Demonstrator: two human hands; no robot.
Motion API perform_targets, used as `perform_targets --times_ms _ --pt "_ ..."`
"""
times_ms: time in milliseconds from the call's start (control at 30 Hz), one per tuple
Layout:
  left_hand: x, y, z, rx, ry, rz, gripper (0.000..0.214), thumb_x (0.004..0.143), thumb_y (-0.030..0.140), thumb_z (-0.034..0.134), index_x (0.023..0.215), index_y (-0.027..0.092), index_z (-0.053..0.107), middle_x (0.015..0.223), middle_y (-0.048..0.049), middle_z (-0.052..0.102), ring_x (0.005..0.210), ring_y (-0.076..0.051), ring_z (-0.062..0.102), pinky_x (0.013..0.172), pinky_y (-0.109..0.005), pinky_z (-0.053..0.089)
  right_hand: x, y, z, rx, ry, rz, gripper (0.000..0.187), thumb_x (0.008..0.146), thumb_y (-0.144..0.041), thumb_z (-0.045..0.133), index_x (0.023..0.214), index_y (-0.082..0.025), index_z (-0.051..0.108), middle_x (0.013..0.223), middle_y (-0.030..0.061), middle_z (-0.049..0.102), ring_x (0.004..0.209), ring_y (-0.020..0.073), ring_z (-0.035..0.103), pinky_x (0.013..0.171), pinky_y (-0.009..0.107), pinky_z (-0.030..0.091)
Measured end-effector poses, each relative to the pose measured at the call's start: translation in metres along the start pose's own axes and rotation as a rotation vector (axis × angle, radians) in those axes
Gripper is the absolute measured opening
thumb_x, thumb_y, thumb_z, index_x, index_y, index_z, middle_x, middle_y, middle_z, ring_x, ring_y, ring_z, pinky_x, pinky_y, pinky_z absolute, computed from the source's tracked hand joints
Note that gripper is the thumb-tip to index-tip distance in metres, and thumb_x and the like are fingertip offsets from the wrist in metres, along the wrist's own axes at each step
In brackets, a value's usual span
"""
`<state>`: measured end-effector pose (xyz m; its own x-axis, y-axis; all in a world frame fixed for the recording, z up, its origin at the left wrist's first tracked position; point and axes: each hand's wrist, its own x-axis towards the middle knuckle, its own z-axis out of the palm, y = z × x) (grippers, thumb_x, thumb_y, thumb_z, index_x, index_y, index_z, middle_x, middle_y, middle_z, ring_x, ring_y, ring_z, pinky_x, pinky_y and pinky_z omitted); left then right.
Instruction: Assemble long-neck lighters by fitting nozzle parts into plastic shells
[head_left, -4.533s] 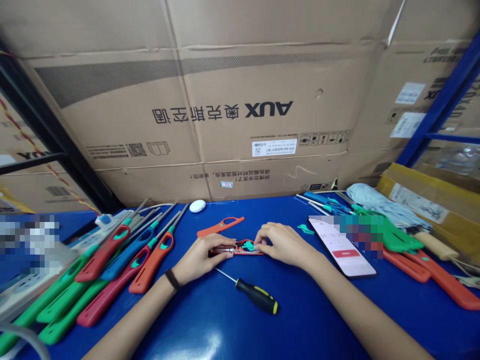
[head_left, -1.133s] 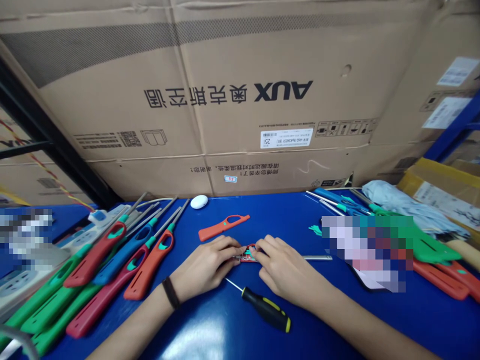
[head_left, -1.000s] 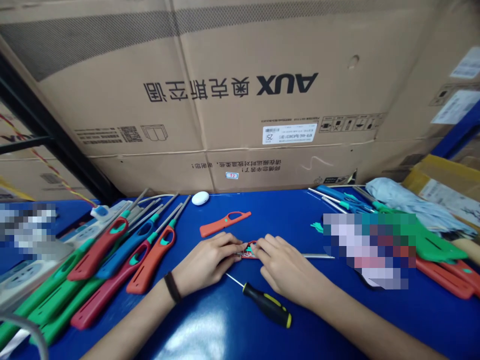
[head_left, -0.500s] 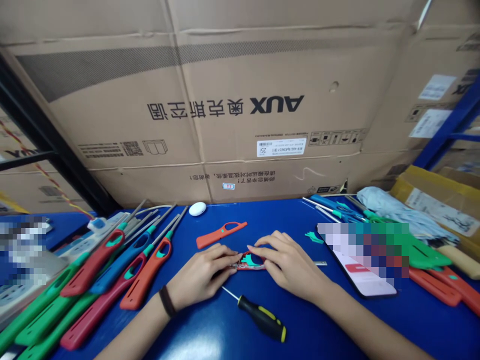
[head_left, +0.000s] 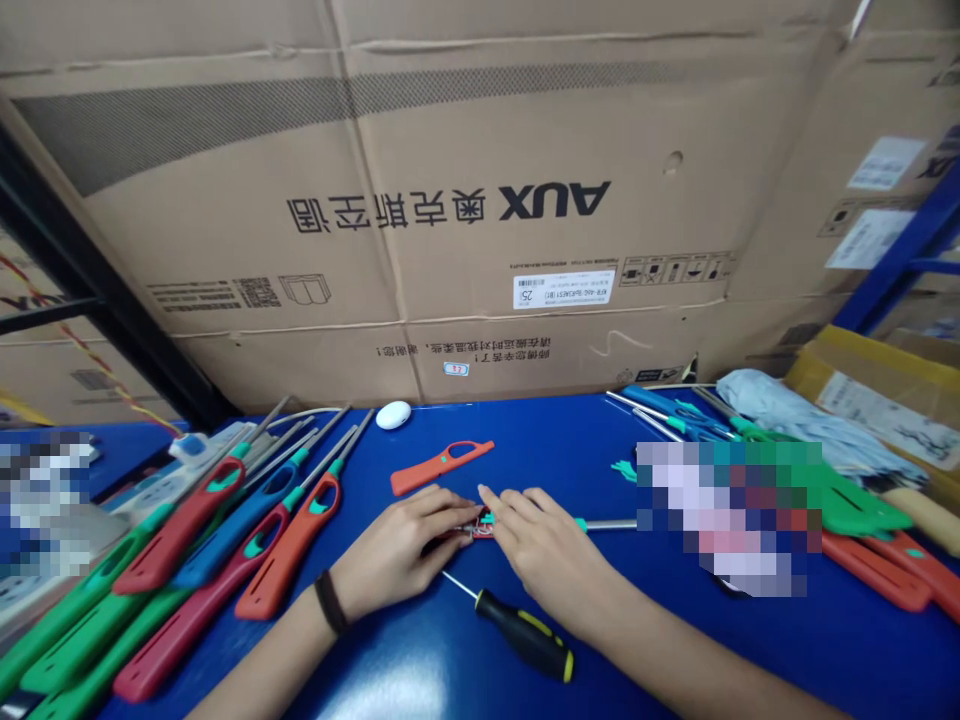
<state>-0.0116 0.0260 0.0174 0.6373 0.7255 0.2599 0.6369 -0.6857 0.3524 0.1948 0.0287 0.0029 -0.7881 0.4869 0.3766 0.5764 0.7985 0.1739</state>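
A red stick lighter [head_left: 484, 533] lies on the blue table with its casing opened, showing wires and green parts. Its metal tube [head_left: 611, 525] points right. My left hand [head_left: 409, 540] is closed around the handle end, thumb and fingers pinching it. My right hand [head_left: 544, 545] lies over the trigger section, fingers bent down onto it; its thumb is hidden. Behind my hands lies a loose orange casing half [head_left: 431, 474]. A black and yellow screwdriver [head_left: 525, 632] rests in front, its tip towards my left hand.
Several assembled stick lighters [head_left: 289, 550] are piled on the left beside a white power strip [head_left: 157, 492]. At right are a blurred-out phone [head_left: 739, 590], more lighters [head_left: 874, 570] and small green pieces [head_left: 624, 469]. A white oval object [head_left: 394, 415] sits near the cardboard wall [head_left: 450, 120].
My right hand has shifted left and lies flatter over the lighter, covering more of it. The metal tube now shows to the right of that hand. My left hand keeps its hold.
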Motion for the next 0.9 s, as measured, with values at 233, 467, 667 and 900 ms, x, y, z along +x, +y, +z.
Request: perform_targets --times_ms 233,467,667,900 --pt "0.001 -0.005 -0.001 -0.058 0.014 -0.038 0.032 0.089 0.027 0.053 0.12 0.025 0.058 0.119 -0.0064 0.061 0.11 -0.019 0.056 0.095 -0.035 0.047 -0.005 0.009 -0.003 0.046 -0.026 0.025 0.035 0.079 -0.007 0.05 0.111 -0.01 0.063 0.127 0.0113 0.057 0.104 0.0243 0.055 0.085 0.037 0.043" --pt "-0.008 -0.054 -0.01 0.126 0.197 -0.362 0.043 0.087 0.043 0.049 0.12 0.017 0.058 0.127 -0.0102 0.059 0.118 -0.026 0.054 0.099 -0.044 0.043 -0.004 0.009 -0.013 0.131 -0.05 0.092 0.033 0.081 -0.008 0.049 0.11 -0.015 0.064 0.131 0.0106 0.054 0.109 0.0243 0.054 0.09 0.039 0.041" --pt "-0.008 -0.055 -0.026 0.256 0.132 -0.249 0.034 0.089 0.039 0.045 0.109 0.021 0.066 0.103 -0.0065 0.071 0.093 -0.022 0.066 0.083 -0.033 0.052 -0.008 0.032 -0.028 0.271 0.158 0.167 0.049 0.082 -0.002 0.041 0.125 -0.021 0.054 0.129 0.0072 0.056 0.113 0.0194 0.052 0.094 0.04 0.041" --pt "-0.011 -0.057 -0.03 0.359 0.09 -0.296 0.029 0.083 0.035 0.053 0.103 0.02 0.065 0.098 -0.0067 0.072 0.086 -0.022 0.068 0.077 -0.031 0.053 -0.01 0.048 -0.026 0.325 0.242 0.217 0.043 0.081 -0.002 0.042 0.115 -0.02 0.061 0.11 0.0065 0.065 0.103 0.0194 0.056 0.088 0.038 0.043"
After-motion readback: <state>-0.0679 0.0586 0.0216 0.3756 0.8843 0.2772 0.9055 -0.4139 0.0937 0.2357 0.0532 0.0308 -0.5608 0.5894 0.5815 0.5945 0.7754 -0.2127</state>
